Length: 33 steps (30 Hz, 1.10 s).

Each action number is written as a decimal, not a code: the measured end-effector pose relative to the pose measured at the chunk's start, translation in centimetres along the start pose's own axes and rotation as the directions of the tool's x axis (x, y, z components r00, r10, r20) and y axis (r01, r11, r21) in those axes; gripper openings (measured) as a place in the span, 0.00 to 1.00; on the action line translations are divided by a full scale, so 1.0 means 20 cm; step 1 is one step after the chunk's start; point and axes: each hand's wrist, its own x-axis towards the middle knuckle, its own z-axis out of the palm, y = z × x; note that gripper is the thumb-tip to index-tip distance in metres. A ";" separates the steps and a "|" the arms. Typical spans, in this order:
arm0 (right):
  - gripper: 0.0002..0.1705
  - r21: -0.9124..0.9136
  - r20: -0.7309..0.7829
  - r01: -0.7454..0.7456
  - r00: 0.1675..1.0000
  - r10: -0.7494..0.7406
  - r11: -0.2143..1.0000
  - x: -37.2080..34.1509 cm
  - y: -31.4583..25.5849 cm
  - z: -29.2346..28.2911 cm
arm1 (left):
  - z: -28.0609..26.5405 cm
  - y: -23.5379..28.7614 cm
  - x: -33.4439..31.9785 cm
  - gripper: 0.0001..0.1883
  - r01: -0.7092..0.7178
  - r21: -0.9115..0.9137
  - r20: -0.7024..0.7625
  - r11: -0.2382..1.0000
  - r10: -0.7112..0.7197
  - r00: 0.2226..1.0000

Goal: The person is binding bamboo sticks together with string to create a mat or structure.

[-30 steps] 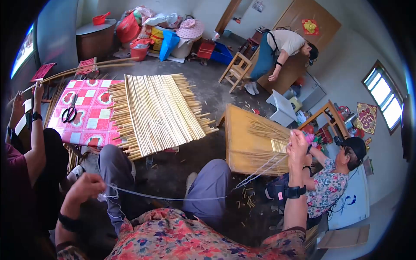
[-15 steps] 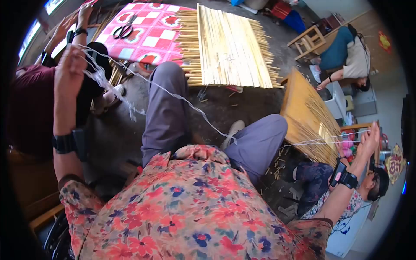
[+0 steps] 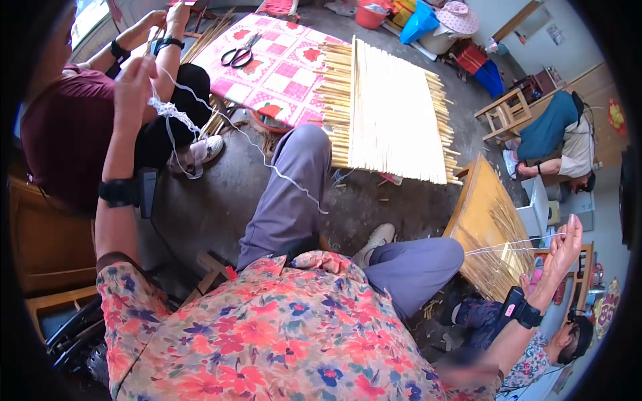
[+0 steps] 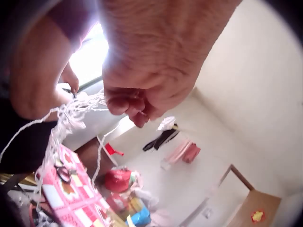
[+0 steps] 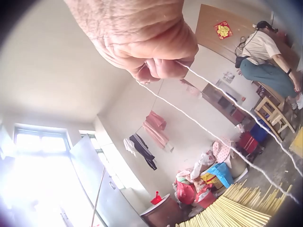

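Raised at the left in the head view, my left hand (image 3: 134,85) grips a tangled bundle of white string (image 3: 172,112). In the left wrist view its fingers curl in and the tangle (image 4: 71,113) dangles beside them. A single wavy strand (image 3: 249,137) runs from there down across my left knee. Out to the far right, my right hand (image 3: 565,248) pinches white string (image 5: 222,127), and two lengths of it slope away from the curled fingers in the right wrist view. The strand's middle stretch is lost against my lap.
Ahead lies a mat of pale sticks (image 3: 398,110) beside a pink checked cloth (image 3: 281,67) with scissors (image 3: 241,52) on it. A wooden table (image 3: 478,200) with thin stalks stands right. One person (image 3: 67,134) sits close left, another (image 3: 535,354) right; a third (image 3: 568,137) bends over behind.
My left hand has risen from beside my lap to high at the left, carrying the string bundle. The right hand has moved further out right. The head view has shifted and turned.
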 end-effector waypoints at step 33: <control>0.05 -0.325 0.197 -0.188 0.945 0.261 0.927 -0.40 0.16 0.53 | 1.56 0.89 -0.42 0.11 -0.440 -0.069 0.852 0.895 0.282 0.441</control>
